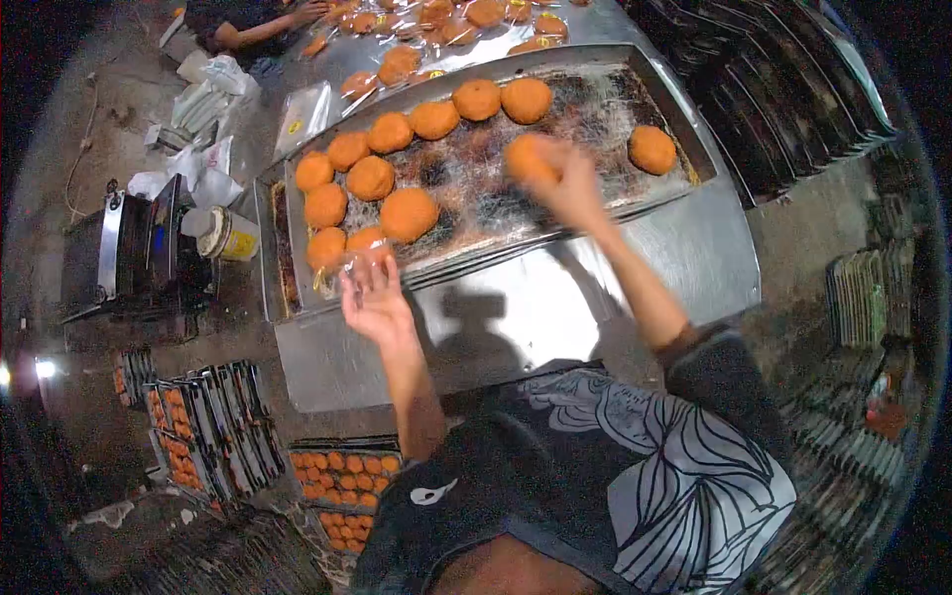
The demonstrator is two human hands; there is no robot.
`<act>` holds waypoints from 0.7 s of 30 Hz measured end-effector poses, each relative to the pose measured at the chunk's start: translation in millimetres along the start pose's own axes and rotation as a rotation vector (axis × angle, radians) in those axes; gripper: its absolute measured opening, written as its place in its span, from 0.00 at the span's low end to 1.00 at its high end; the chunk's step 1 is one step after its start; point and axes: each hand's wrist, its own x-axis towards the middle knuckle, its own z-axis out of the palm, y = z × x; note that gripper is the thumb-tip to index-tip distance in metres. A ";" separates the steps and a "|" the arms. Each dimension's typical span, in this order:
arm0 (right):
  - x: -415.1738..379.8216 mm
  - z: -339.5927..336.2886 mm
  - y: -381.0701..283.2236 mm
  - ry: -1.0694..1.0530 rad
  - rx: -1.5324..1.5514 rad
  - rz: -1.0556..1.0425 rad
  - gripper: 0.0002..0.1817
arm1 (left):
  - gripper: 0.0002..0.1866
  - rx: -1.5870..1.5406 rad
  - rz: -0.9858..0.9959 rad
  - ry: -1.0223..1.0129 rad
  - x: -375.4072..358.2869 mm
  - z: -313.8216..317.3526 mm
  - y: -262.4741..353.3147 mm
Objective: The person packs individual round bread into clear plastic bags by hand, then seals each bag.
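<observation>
My right hand (570,183), smeared by motion, is closed on an orange-brown bun (531,159) above the baking tray (496,248). Low at the tray's left end is my left hand (375,302), palm up with curled fingers. A clear plastic bag (382,248) with a bit of yellow print shows at its fingertips, in front of a bun (365,238); the exact grip is hard to make out. Several more buns stand in rows on the tray's left and along its far edge, such as a large bun (409,215). One bun (653,149) sits alone at the right end.
Bagged buns (436,30) cover the far metal table, near another person's arm (263,32). A stack of clear bags (302,117) lies left of the tray. Dark trays (783,89) are stacked at right. Racked trays of buns (342,476) stand below left, a white bucket (223,235) beyond.
</observation>
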 end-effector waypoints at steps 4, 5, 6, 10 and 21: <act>-55.2 46.6 -97.6 -0.053 -0.340 -0.379 0.34 | 0.28 0.154 -0.080 -0.393 -8.8 14.7 -40.5; -55.2 49.5 -105.9 -0.004 -0.270 -0.281 0.36 | 0.28 0.147 -0.106 -0.401 -15.7 24.2 -39.8; -58.6 49.6 -111.1 0.046 -0.195 -0.187 0.39 | 0.27 0.183 -0.228 -0.362 -21.0 30.9 -38.1; -83.3 57.1 -112.7 0.178 -0.282 -0.220 0.46 | 0.26 0.026 -0.483 -0.582 -29.0 13.0 -52.4; -14.4 -2.3 -24.7 -0.016 -0.018 0.190 0.13 | 0.09 0.883 -0.393 -0.990 -73.1 -19.4 -92.5</act>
